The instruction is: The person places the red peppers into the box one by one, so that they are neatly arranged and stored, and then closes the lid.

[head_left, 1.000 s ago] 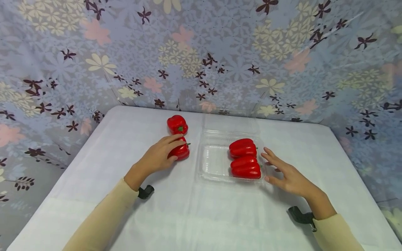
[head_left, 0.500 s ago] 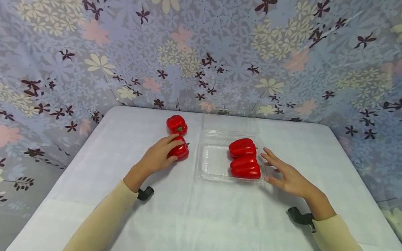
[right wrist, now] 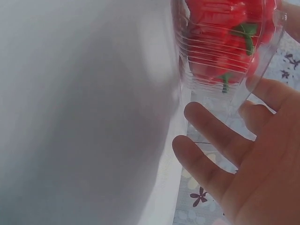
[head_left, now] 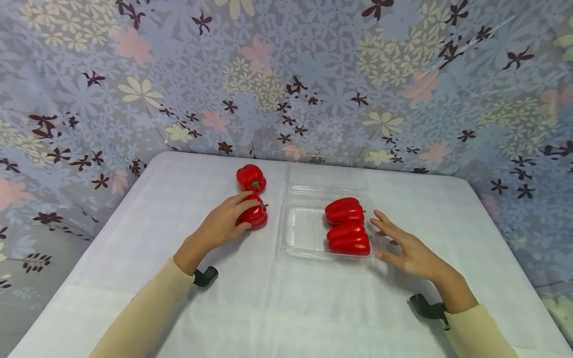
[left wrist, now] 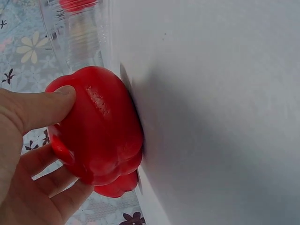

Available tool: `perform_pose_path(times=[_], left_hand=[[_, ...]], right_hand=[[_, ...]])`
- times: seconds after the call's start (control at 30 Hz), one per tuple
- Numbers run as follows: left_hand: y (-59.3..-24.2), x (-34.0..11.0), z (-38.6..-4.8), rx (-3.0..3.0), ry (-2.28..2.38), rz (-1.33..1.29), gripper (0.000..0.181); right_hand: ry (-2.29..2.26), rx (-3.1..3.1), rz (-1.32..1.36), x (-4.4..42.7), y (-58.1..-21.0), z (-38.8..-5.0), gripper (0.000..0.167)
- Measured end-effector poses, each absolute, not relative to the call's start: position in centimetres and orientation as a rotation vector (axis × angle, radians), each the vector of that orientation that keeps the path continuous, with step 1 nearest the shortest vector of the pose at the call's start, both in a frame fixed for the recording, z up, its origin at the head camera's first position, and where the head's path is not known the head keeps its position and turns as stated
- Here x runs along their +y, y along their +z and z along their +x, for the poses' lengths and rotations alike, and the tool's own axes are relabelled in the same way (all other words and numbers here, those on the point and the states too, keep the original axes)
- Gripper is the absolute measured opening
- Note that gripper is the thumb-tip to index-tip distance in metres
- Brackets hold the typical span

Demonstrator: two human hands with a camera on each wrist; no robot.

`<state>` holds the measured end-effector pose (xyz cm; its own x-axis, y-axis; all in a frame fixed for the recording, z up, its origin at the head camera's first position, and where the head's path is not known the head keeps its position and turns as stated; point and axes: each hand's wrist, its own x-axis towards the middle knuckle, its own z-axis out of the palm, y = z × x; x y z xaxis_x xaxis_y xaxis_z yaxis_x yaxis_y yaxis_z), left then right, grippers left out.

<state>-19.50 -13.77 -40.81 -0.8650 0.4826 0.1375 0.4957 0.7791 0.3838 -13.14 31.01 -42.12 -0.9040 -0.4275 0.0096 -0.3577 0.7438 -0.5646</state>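
Note:
My left hand [head_left: 222, 223] holds a red bell pepper [head_left: 254, 217] that rests on the white table. In the left wrist view, the thumb lies over one side of this pepper [left wrist: 101, 124] and the fingers curl round the other. Just behind it sits a second red bell pepper [head_left: 250, 178], green stem facing forward. To the right, a clear plastic container [head_left: 304, 231] contains two more peppers, a rear one [head_left: 344, 211] and a front one [head_left: 348, 239]. Beside its right wall is my right hand [head_left: 409, 252], fingers extended, some fingertips at the rim in the right wrist view.
The container's clear lid [head_left: 327, 176] is folded back towards the far table edge. A flowered cloth [head_left: 286, 84] hangs behind the white-covered table [head_left: 250, 308]. Dark wrist-camera mounts [head_left: 425, 307] stick out near both sleeves.
Both hands and all the peppers keep their places on the table. Only a slight leftward shift of the whole head view shows.

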Motion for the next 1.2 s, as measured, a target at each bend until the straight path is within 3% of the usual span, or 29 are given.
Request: perform_pose_path(times=[1.2], left_hand=[[-37.5, -12.0, -19.8, -2.714, -0.655, -1.015, 0.057]], right_hand=[[-0.712, 2.895, -0.673, 31.0, -41.9, -13.2, 0.078]])
